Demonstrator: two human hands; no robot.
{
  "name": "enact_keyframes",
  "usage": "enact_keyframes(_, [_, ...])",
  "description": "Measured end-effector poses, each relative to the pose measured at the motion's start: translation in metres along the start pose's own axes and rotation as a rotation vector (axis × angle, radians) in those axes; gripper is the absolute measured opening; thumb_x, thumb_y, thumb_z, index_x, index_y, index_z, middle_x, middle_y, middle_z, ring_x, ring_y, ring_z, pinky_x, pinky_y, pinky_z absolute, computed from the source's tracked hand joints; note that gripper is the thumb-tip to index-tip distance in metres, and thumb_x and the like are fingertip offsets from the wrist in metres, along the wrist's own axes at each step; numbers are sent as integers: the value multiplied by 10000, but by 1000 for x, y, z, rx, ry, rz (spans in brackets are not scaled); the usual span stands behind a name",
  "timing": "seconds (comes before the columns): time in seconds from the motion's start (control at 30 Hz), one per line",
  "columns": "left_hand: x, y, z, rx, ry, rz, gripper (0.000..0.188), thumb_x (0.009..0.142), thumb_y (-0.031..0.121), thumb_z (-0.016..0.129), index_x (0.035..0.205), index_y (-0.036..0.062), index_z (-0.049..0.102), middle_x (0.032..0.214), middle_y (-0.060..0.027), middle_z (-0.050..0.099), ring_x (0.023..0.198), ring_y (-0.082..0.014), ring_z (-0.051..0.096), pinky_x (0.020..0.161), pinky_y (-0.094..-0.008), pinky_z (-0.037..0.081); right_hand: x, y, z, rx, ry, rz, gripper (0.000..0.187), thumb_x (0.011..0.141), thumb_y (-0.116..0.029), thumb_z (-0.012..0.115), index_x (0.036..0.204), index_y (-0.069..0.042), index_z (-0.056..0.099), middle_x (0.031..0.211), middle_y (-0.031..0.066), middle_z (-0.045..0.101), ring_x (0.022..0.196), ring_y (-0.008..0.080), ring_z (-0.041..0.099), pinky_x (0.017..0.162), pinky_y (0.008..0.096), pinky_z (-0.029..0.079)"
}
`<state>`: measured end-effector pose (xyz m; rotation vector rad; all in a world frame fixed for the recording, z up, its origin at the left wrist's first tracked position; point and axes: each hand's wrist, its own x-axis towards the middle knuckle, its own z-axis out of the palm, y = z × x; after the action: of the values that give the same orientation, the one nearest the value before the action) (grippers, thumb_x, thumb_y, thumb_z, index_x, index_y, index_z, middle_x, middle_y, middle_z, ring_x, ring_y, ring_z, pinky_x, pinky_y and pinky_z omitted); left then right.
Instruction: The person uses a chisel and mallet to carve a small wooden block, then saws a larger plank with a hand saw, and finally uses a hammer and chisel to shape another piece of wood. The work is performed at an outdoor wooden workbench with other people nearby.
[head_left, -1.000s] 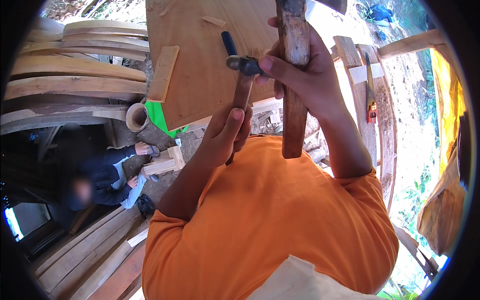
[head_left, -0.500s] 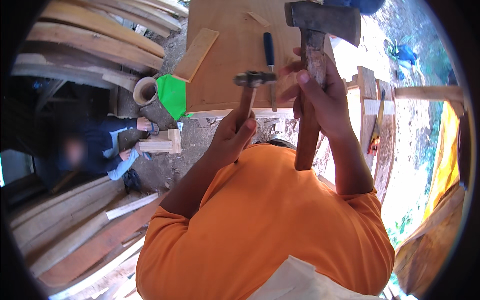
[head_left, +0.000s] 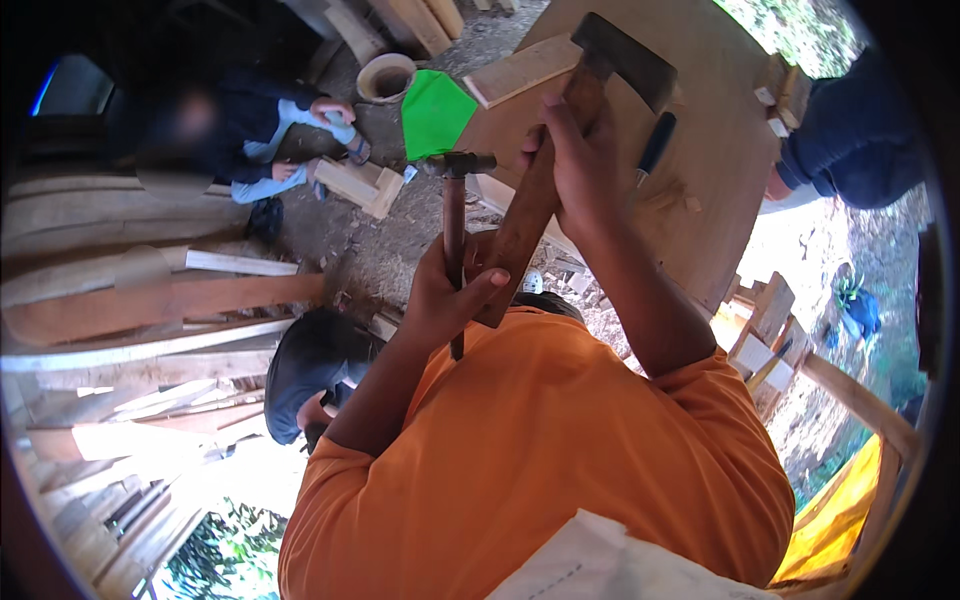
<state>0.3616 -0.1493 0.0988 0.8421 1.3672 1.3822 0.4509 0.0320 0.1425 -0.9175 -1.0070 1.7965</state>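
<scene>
My left hand [head_left: 445, 300] is closed round the wooden handle of a hammer [head_left: 455, 215], which stands nearly upright with its dark metal head on top. In my right hand [head_left: 583, 170] is a hatchet [head_left: 528, 215], gripped high on its wooden handle. Its dark head [head_left: 628, 62] points up and away, and the handle slants down to the left. The handle's lower end crosses in front of my left palm, where my left thumb lies over it. Beyond the right hand, a blue-handled tool [head_left: 656, 143] rests on the wooden table [head_left: 715, 190]; its far part is hidden by my arm.
A loose board [head_left: 525, 68] lies on the table beside a bright green sheet [head_left: 436, 115]. A round pot [head_left: 386, 80] stands on the ground. One person [head_left: 265, 130] sits at left by a small wooden piece [head_left: 358, 186]; others are at right [head_left: 850, 130] and lower left [head_left: 318, 365]. Planks [head_left: 170, 300] are stacked at left.
My view has turned, so the table appears farther right. The hatchet has tilted, its handle end now at my left hand. The hammer stands more upright. A person at lower left has come into view.
</scene>
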Motion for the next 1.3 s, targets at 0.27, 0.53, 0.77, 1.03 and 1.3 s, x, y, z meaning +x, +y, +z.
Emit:
enact_keyframes(0.27, [-41, 11, -26, -220, 452, 157, 375, 899, 48, 702, 980, 111, 342, 1003, -177, 622, 824, -267, 707, 641, -413, 633, 4, 33, 58, -407, -662, -56, 522, 943, -297, 695, 1322, 4, 501, 1081, 104, 648, 991, 181, 648, 855, 345, 553])
enact_keyframes(0.53, [3, -52, -158, 17, 686, 43, 379, 911, 37, 695, 946, 116, 326, 851, -125, 602, 695, -277, 713, 558, -341, 590, -20, -8, -59, -338, -748, 95, 237, 985, -166, 628, 1139, 14, 624, 1073, 110, 661, 1039, 184, 646, 934, 346, 521])
enact_keyframes(0.77, [68, -101, -264, 18, 622, -144, 351, 912, 80, 707, 970, 78, 361, 862, -96, 566, 698, -270, 713, 570, -344, 576, 15, -10, -155, -926, 396, -241, 296, 956, -233, 682, 1145, -7, 651, 1008, 67, 669, 897, 135, 633, 818, 277, 498])
enact_keyframes(1.03, [128, -140, -399, 197, 458, -248, 372, 913, 141, 714, 1038, 31, 381, 915, -142, 595, 734, -281, 726, 583, -340, 603, 47, 9, -195, -1343, 792, 1, 725, 759, -552, 817, 1268, -66, 647, 961, 82, 692, 876, 152, 640, 811, 301, 499])
enact_keyframes(1.3, [221, -156, -467, -141, 479, -227, 378, 915, 156, 708, 1089, -17, 420, 1023, -174, 582, 831, -303, 695, 705, -391, 632, 80, 9, -213, -1659, 603, 154, 600, 829, -474, 757, 1171, 10, 663, 868, 95, 698, 789, 192, 693, 718, 314, 530])
